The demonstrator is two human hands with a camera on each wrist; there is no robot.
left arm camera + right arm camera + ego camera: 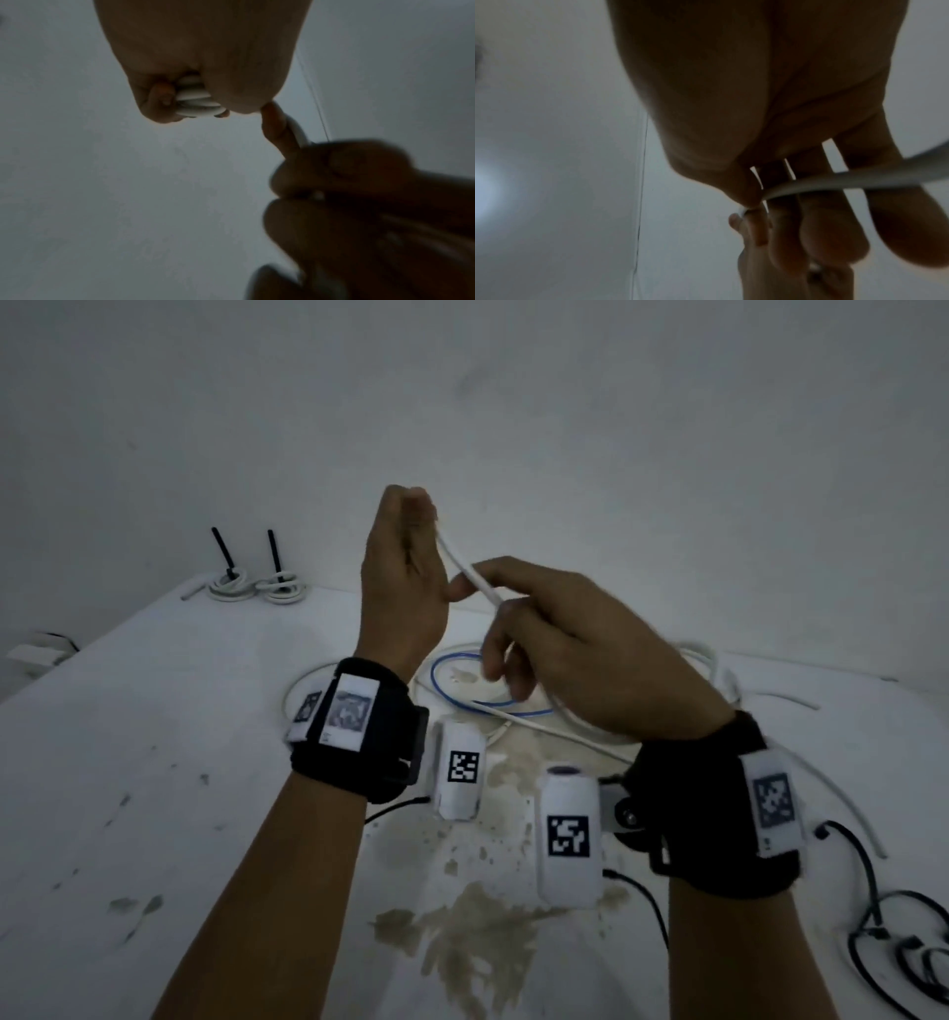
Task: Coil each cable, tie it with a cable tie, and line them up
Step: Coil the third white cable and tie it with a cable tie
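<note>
My left hand (pixel 411 516) is raised above the table and grips several loops of a white cable (pixel 197 97) in its curled fingers. From there the white cable (pixel 470 572) runs down and to the right to my right hand (pixel 480 588), which pinches it between thumb and forefinger. In the right wrist view the cable (pixel 847 178) crosses under the fingers. The rest of the cable (pixel 539 726) trails loose on the table below. Two tied white coils (pixel 231 589) (pixel 283 592) lie side by side at the back left, each with a black tie standing up.
A blue cable loop (pixel 452 693) lies under my hands on the stained white table (pixel 154 762). More loose white cable (pixel 719 670) sprawls to the right, and a black cable (pixel 893 937) lies at the front right. A wall rises behind the table.
</note>
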